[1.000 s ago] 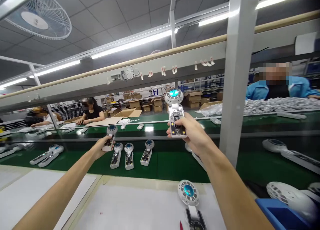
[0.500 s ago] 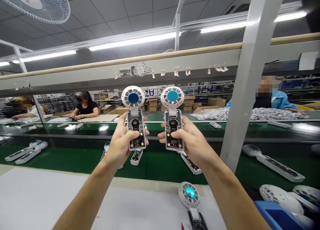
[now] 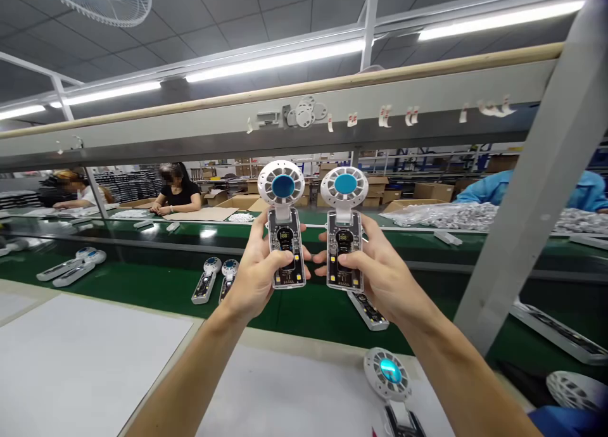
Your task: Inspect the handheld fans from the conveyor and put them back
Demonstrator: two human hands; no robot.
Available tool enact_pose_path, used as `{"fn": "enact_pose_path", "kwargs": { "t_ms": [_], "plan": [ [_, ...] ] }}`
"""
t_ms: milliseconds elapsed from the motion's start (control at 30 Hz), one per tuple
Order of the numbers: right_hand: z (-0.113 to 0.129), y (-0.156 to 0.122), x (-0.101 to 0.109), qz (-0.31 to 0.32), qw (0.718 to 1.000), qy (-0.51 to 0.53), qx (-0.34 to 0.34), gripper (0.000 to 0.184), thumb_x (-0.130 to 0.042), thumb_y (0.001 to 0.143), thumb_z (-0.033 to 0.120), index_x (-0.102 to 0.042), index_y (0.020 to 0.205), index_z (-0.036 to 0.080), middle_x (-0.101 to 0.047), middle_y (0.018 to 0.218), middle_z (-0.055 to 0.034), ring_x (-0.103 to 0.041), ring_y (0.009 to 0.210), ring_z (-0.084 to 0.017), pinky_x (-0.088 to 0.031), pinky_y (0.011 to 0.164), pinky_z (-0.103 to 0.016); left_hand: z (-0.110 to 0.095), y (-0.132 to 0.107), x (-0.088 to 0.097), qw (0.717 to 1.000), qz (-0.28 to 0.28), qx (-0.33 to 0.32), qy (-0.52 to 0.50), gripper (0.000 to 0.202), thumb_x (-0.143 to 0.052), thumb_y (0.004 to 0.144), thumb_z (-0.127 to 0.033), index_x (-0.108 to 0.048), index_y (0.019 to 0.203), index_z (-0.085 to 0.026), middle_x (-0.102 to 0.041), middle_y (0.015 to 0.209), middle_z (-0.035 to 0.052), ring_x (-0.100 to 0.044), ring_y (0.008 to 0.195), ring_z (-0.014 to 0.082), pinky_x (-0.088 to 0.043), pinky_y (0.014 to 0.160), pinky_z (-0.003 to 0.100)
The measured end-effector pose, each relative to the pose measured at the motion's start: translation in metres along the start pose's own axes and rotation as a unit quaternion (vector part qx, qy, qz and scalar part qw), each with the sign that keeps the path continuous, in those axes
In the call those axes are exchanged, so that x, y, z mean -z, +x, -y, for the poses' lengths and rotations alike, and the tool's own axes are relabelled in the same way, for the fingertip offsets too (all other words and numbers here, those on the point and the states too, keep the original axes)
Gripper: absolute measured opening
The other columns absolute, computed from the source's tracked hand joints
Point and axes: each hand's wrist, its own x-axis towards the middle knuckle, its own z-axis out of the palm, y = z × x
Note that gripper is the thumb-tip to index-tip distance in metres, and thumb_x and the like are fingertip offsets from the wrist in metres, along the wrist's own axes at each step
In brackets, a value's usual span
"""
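Both hands are raised in front of me, each closed round an upright handheld fan. My left hand (image 3: pixel 254 272) holds the left fan (image 3: pixel 285 234), its thumb pressed on the front of the handle. My right hand (image 3: pixel 382 266) grips the right fan (image 3: pixel 344 234) in the same way. Each fan has a round white slotted head with a blue disc and a clear-edged handle showing a dark circuit board. The two fans stand side by side, apart. Below them, a third fan (image 3: pixel 387 373) lies on the white worktop (image 3: pixel 285 386), its disc glowing turquoise.
Several fans (image 3: pixel 206 282) lie on the green conveyor belt (image 3: pixel 156 291). A metal post (image 3: pixel 536 171) slants up at right, near a blue bin (image 3: pixel 570 421). Across the belt sit co-workers, one in black (image 3: pixel 178 193), beside bagged white parts (image 3: pixel 441 216). A shelf beam (image 3: pixel 190 130) crosses above.
My view has turned left, so the post, beam and worktop fan sit further right in the picture. Both hands still hold the fans upright.
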Motion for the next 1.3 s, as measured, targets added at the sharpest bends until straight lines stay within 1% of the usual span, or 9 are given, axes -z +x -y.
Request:
{"fn": "enact_pose_path", "kwargs": {
  "t_ms": [200, 367, 467, 600, 733, 833, 1033, 1200, 1300],
  "plan": [
    [0.0, -0.003, -0.008, 0.025, 0.999, 0.023, 0.006, 0.064, -0.061, 0.08, 0.014, -0.036, 0.137, 0.03, -0.071, 0.103, -0.0006, -0.072, 0.075, -0.018, -0.061, 0.068, -0.033, -0.001, 0.0, 0.0, 1.0, -0.007, -0.001, -0.003, 0.074, -0.068, 0.076, -0.017, -0.03, 0.138, -0.025, -0.067, 0.101, 0.0047, -0.068, 0.06, 0.0158, -0.057, 0.055, 0.03],
    [0.004, -0.005, -0.008, 0.032, 0.999, 0.03, -0.007, 0.066, -0.063, 0.08, 0.017, -0.035, 0.139, 0.025, -0.072, 0.086, -0.0006, -0.07, 0.069, -0.017, -0.058, 0.064, -0.03, -0.005, -0.003, -0.004, 1.0, -0.008, 0.002, -0.018, 0.073, -0.067, 0.078, -0.018, -0.029, 0.139, -0.025, -0.067, 0.105, 0.006, -0.068, 0.063, 0.0163, -0.057, 0.059, 0.032],
    [0.007, -0.007, -0.007, 0.04, 0.998, 0.049, 0.002, 0.066, -0.064, 0.078, 0.016, -0.038, 0.138, 0.024, -0.073, 0.092, -0.0022, -0.07, 0.069, -0.016, -0.058, 0.065, -0.029, -0.008, -0.006, -0.006, 0.999, 0.006, 0.013, -0.031, 0.079, -0.068, 0.075, -0.014, -0.027, 0.142, -0.026, -0.067, 0.107, 0.0064, -0.07, 0.067, 0.0176, -0.058, 0.063, 0.034],
    [0.011, -0.009, -0.008, 0.059, 0.998, 0.035, 0.011, 0.078, -0.063, 0.075, 0.01, -0.032, 0.144, 0.026, -0.074, 0.094, -0.0028, -0.07, 0.071, -0.017, -0.057, 0.064, -0.028, -0.008, -0.008, -0.008, 1.0, 0.002, 0.002, -0.031, 0.085, -0.067, 0.069, -0.007, -0.027, 0.141, -0.024, -0.068, 0.101, 0.0048, -0.069, 0.065, 0.0175, -0.057, 0.06, 0.031],
    [0.01, -0.01, -0.009, 0.053, 0.998, 0.036, 0.013, 0.074, -0.063, 0.081, 0.014, -0.031, 0.147, 0.028, -0.073, 0.098, -0.0038, -0.071, 0.073, -0.017, -0.058, 0.068, -0.03, -0.006, -0.01, -0.01, 0.999, -0.005, 0.004, -0.035, 0.079, -0.067, 0.074, -0.012, -0.027, 0.141, -0.024, -0.069, 0.101, 0.0055, -0.07, 0.066, 0.0185, -0.058, 0.06, 0.031],
    [0.009, -0.011, -0.009, 0.042, 0.998, 0.037, 0.014, 0.071, -0.061, 0.084, 0.015, -0.032, 0.148, 0.028, -0.072, 0.096, -0.0029, -0.07, 0.07, -0.017, -0.059, 0.064, -0.03, -0.005, -0.011, -0.012, 0.999, -0.009, 0.002, -0.039, 0.072, -0.065, 0.078, -0.014, -0.028, 0.139, -0.023, -0.069, 0.095, 0.0051, -0.069, 0.062, 0.0178, -0.056, 0.056, 0.029],
    [0.008, -0.01, -0.01, 0.023, 0.998, 0.048, 0.022, 0.076, -0.063, 0.081, 0.015, -0.032, 0.149, 0.03, -0.069, 0.114, -0.0053, -0.071, 0.085, -0.02, -0.062, 0.066, -0.033, -0.002, -0.01, -0.013, 0.998, -0.021, -0.006, -0.051, 0.061, -0.063, 0.079, -0.014, -0.035, 0.133, -0.022, -0.069, 0.1, 0.0056, -0.07, 0.062, 0.0168, -0.056, 0.056, 0.028],
    [0.007, -0.011, -0.006, 0.027, 0.999, 0.032, 0.013, 0.079, -0.062, 0.083, 0.016, -0.027, 0.152, 0.032, -0.069, 0.112, -0.0048, -0.07, 0.074, -0.017, -0.061, 0.066, -0.033, 0.0, -0.011, -0.011, 0.998, -0.012, -0.016, -0.065, 0.058, -0.061, 0.08, -0.012, -0.037, 0.132, -0.024, -0.069, 0.108, 0.0064, -0.07, 0.064, 0.0159, -0.057, 0.058, 0.029],
    [0.008, -0.011, -0.008, 0.027, 0.999, 0.029, 0.011, 0.079, -0.061, 0.083, 0.016, -0.026, 0.152, 0.031, -0.071, 0.103, -0.0031, -0.069, 0.072, -0.016, -0.06, 0.064, -0.031, 0.002, -0.011, -0.011, 0.997, -0.006, -0.022, -0.069, 0.058, -0.061, 0.081, -0.011, -0.037, 0.132, -0.025, -0.068, 0.112, 0.0062, -0.071, 0.065, 0.0158, -0.057, 0.059, 0.029]
  ]
}}
